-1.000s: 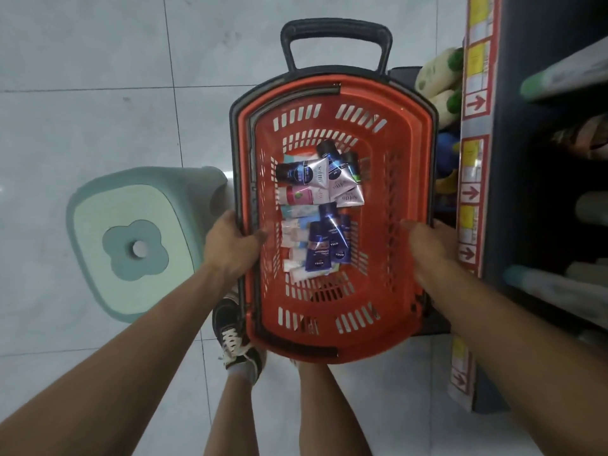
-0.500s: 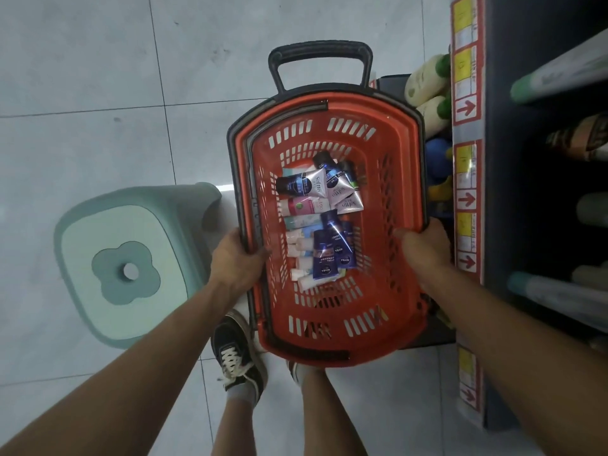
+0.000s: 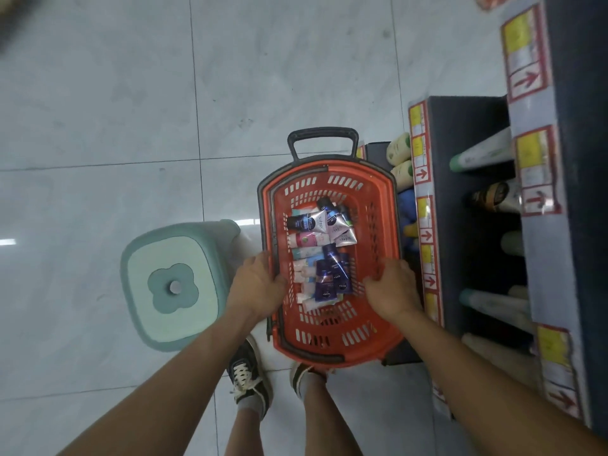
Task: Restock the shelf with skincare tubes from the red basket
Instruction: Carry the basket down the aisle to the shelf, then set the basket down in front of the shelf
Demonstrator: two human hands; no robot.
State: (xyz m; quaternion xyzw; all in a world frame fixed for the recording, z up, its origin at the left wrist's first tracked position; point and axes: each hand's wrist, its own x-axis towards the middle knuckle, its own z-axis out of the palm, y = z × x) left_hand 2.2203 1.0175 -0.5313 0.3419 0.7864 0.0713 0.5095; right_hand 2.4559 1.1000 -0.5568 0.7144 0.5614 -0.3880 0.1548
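Observation:
The red basket (image 3: 332, 352) with its black pull handle (image 3: 322, 134) sits low, right by the shelf (image 3: 460, 120). Several skincare tubes (image 3: 324, 255) lie piled in its middle: dark blue, white, pink and pale ones. My left hand (image 3: 258, 286) grips the basket's left rim. My right hand (image 3: 393, 289) is curled over the right rim with its fingers reaching inside. The shelf's dark tiers carry yellow and red price labels, and tubes and bottles lie on them.
A mint green stool (image 3: 171, 284) stands on the tiled floor left of the basket. My two feet, one in a black sneaker (image 3: 248, 376), are just below the basket. Cream bottles (image 3: 399, 159) and blue items fill the lowest shelf tier beside it.
The basket has sunk lower and farther from my head, down beside the shelf's bottom tier. Both hands stayed on its rims, and the right hand's fingers now reach further inside.

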